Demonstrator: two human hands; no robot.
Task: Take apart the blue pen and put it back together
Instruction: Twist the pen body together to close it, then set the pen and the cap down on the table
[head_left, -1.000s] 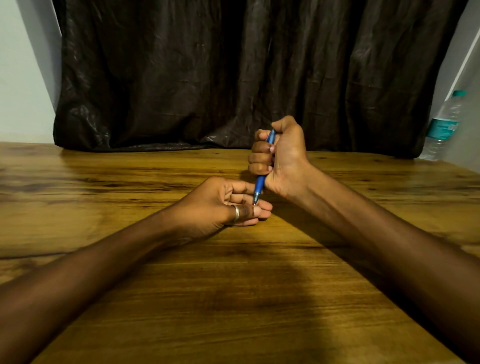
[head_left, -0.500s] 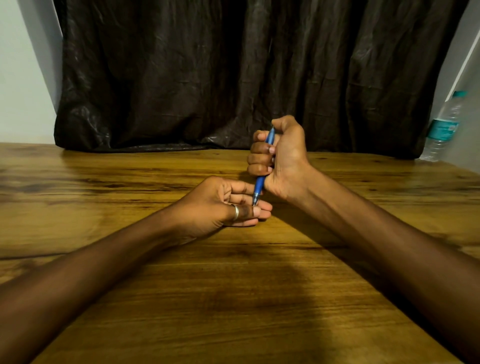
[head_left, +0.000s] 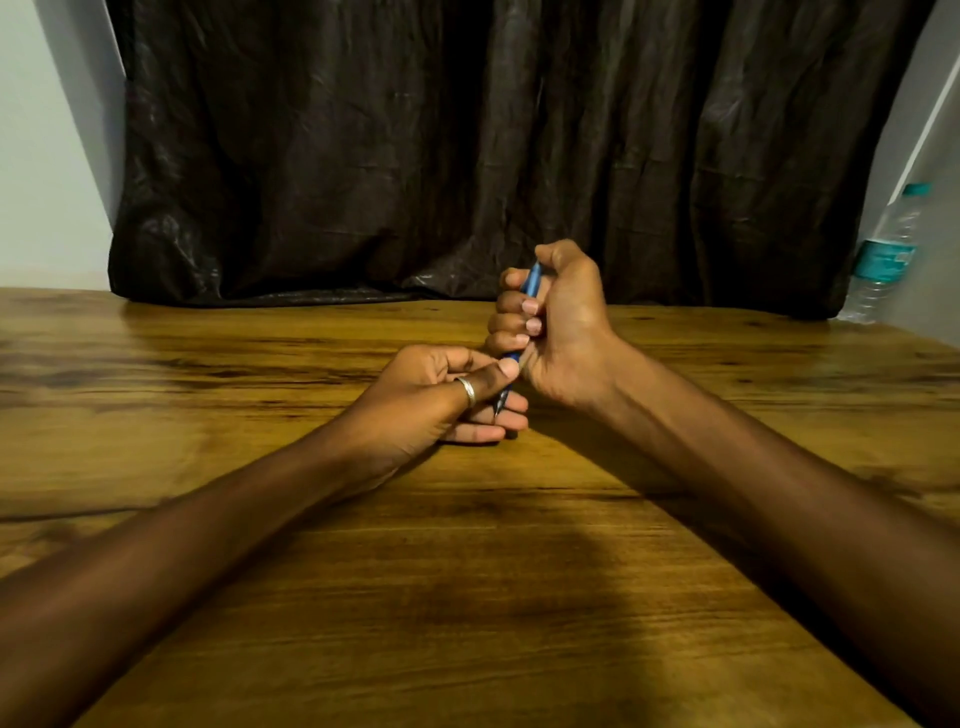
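Observation:
The blue pen (head_left: 531, 283) stands nearly upright above the middle of the wooden table (head_left: 467, 571), tip down. My right hand (head_left: 563, 325) is wrapped in a fist around its upper barrel, hiding most of it. My left hand (head_left: 441, 397), with a silver ring on the thumb, rests on the table below. Its thumb and fingers pinch the pen's lower end by the grey tip. The tip pokes out over my left fingers.
A dark wrinkled curtain (head_left: 493, 156) hangs behind the table's far edge. A clear plastic water bottle (head_left: 883, 260) with a teal cap and label stands at the far right by the white wall.
My left thumb has lifted and moved up onto the pen's lower end, closing around it. The right fist has stayed in place on the barrel.

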